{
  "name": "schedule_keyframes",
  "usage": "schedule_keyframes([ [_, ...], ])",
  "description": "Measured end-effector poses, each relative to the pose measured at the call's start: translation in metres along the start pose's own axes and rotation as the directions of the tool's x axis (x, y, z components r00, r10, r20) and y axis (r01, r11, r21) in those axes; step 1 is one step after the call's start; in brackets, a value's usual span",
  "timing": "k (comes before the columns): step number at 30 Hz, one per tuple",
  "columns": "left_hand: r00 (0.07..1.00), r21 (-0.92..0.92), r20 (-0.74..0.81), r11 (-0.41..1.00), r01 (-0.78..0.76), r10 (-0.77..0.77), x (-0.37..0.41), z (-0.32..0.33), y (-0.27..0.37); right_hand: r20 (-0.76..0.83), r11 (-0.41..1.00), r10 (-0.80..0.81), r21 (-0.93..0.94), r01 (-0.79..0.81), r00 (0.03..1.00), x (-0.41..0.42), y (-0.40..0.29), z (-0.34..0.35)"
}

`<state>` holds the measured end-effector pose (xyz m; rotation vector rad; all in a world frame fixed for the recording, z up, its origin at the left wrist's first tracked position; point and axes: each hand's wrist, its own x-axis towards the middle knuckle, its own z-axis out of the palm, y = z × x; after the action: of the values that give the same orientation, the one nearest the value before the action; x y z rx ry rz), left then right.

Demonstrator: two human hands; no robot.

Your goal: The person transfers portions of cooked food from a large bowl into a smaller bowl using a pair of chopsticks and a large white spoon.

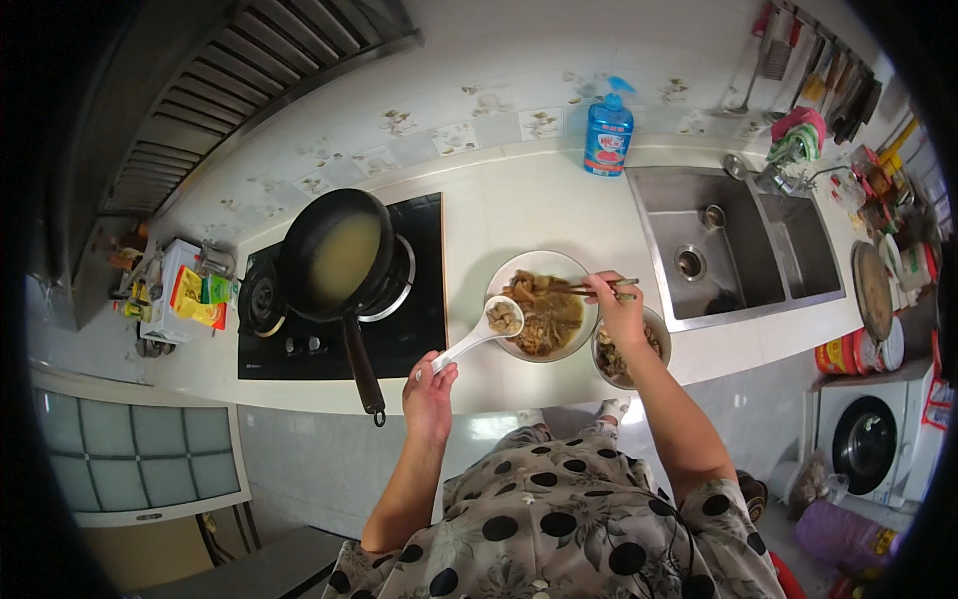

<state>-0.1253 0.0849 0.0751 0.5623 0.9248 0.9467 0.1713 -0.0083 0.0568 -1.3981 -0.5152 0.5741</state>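
My left hand (428, 397) grips the handle of a white ladle (462, 346), whose bowl holds pieces of food over the left rim of a large bowl (498, 271). Brown cooked food in broth (554, 329) fills that bowl. In my right hand (617, 307) is a pair of chopsticks (572, 288), with their tips at the food in the large bowl. Below my right wrist stands a smaller bowl (664, 326) with more chopped food, partly hidden by the forearm. A black wok (299, 247) with pale yellowish liquid (348, 254) sits on the stove to the left.
The wok's dark handle (362, 367) juts past the front edge of the black gas hob (419, 314). A blue pump bottle (608, 138) stands by the tiled wall. On the right is a steel double sink (718, 284). Packets (198, 296) lie left of the hob.
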Motion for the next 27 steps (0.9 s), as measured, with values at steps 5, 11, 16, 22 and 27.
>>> schedule_keyframes([
  [5, 1.0, -0.014, -0.001, 1.0, -0.02, 0.02, -0.002, -0.007, 0.001, 0.249, 0.992, 0.098, -0.098, -0.075, 0.963, -0.018, -0.019, -0.021],
  [11, 1.0, -0.025, 0.003, 1.0, -0.019, 0.019, -0.004, -0.007, -0.001, 0.201, 0.994, 0.02, -0.109, 0.002, 0.979, -0.028, -0.046, -0.033],
  [16, 1.0, -0.026, 0.004, 1.0, -0.013, 0.014, -0.003, -0.004, 0.002, 0.062, 0.961, -0.095, -0.255, 0.108, 0.994, -0.012, -0.029, -0.01],
  [22, 1.0, -0.011, 0.011, 1.0, 0.0, 0.0, -0.002, -0.006, -0.001, 0.069, 0.991, -0.044, -0.126, 0.052, 0.997, -0.011, -0.001, -0.015],
  [27, 1.0, -0.002, 0.016, 1.0, 0.019, -0.019, -0.006, -0.009, -0.007, 0.075, 0.991, -0.02, -0.131, 0.03, 0.997, -0.025, -0.022, -0.022],
])
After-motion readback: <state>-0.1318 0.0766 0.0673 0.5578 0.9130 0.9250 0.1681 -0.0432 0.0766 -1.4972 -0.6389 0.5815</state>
